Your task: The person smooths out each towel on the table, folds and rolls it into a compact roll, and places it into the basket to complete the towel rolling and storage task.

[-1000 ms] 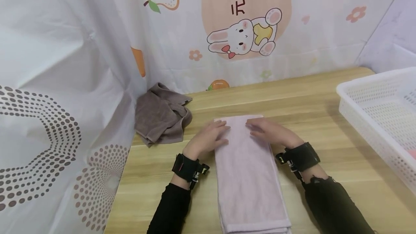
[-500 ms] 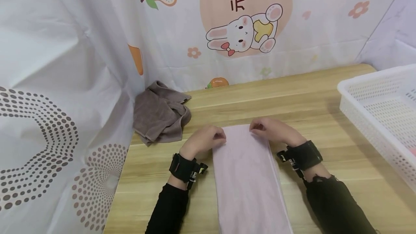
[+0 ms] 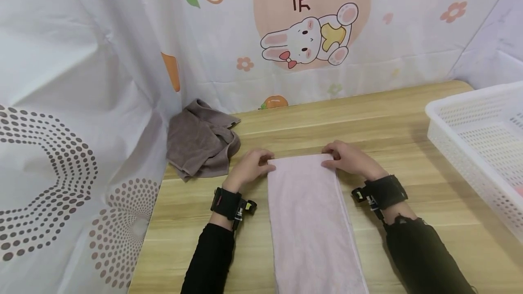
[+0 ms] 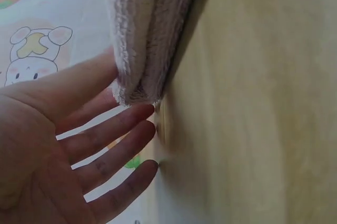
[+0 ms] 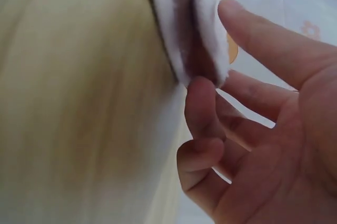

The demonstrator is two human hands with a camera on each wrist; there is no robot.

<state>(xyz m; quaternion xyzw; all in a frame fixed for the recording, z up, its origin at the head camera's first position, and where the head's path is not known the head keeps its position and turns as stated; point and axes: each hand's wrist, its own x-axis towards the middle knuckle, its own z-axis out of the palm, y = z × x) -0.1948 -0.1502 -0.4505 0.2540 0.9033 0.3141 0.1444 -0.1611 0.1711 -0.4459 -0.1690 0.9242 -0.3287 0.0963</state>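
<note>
Right at the far end of the pink towel [image 3: 312, 221] in the head view, with left hand [image 3: 251, 167] at one corner and right hand [image 3: 353, 160] at the other. Looks like taking hold of that end, judging by thumbs on top and fingers over the edge. Calls next for a sure pinch on both corners and an even lift, so as not to split the layers. Lying flat on the wooden table [image 3: 388, 121], between a crumpled brown cloth [image 3: 200, 142] and a white basket [image 3: 474, 160]; long, narrow, neatly folded, running out of frame at the bottom (so no telling about the near end). Across to the left wrist view: thumb against the upper face, forefinger partly hidden behind the corner, other fingers spread and fairly straight. Only a light pinch, seemingly; cannot tell how firm. Fluffy and thick here, with layers packed close. Now to the right wrist view: thumb at the top face, one bent fingertip under the corner, another curled below. Seemingly closed loosely round the corner, again with firmness impossible to tell. Gaping a little here, with a shadowed hollow between layers.
</note>
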